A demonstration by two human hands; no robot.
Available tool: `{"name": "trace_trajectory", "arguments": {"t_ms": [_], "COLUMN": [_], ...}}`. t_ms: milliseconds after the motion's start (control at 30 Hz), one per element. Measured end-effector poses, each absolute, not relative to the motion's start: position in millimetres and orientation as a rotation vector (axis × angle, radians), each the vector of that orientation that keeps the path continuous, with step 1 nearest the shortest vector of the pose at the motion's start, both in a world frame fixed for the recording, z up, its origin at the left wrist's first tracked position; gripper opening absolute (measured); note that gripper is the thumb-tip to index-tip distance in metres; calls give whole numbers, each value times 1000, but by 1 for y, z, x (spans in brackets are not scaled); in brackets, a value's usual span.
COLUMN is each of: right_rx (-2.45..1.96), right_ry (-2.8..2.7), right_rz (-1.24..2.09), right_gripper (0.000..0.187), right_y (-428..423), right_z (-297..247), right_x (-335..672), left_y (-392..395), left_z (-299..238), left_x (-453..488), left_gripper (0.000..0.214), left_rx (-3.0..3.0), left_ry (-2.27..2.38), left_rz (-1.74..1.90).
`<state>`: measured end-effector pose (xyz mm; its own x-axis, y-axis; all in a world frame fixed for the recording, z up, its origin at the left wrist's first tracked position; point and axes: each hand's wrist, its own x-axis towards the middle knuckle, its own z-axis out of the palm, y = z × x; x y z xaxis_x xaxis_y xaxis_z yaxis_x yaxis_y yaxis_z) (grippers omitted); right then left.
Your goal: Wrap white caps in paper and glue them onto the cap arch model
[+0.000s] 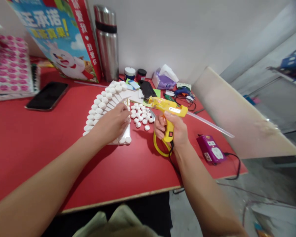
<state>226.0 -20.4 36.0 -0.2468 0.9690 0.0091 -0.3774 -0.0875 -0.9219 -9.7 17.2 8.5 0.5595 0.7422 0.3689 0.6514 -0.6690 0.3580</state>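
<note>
My right hand (pixel 179 128) is wrapped around the handle of a yellow hot glue gun (pixel 166 105). A long clear glue stick (pixel 212 124) sticks out of its back end, and its nozzle points left. My left hand (pixel 117 120) rests over a white panel (pixel 125 131) with its fingers pinched together; what they hold, if anything, is hidden. Rows of white round pieces (pixel 97 110) cover the panel's left and upper edges, with a few more along its bottom. A loose pile of white round pieces (pixel 140 113) lies between the panel and the glue gun.
A black phone (pixel 47 95) lies at left, near a pink-dotted panel (pixel 12 65). Behind stand a colourful box (pixel 64 42), a steel flask (pixel 107 46), small jars (pixel 130 73) and a tissue pack (pixel 164 79). A purple power adapter (pixel 211 149) sits at right beside a pale board (pixel 236 115).
</note>
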Motion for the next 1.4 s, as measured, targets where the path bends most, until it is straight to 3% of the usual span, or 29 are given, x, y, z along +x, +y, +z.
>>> {"name": "trace_trajectory", "arguments": {"t_ms": [267,733,1400], "right_rx": [-816,-805,-825], "right_ry": [-1060,-1045,-1042], "right_rz": [1574,1553,1538], "right_gripper": [44,43,40], "right_y": [-20,-20,-20], "right_z": [35,36,35], "right_x": [227,226,226], "left_y": [17,16,18], "left_z": [11,13,10], "left_x": [-14,-8,-13], "left_gripper": [15,31,30], "left_rx": [2602,2796,2646], "left_ry": [1189,1300,1192], "left_rz": [767,532,666]}}
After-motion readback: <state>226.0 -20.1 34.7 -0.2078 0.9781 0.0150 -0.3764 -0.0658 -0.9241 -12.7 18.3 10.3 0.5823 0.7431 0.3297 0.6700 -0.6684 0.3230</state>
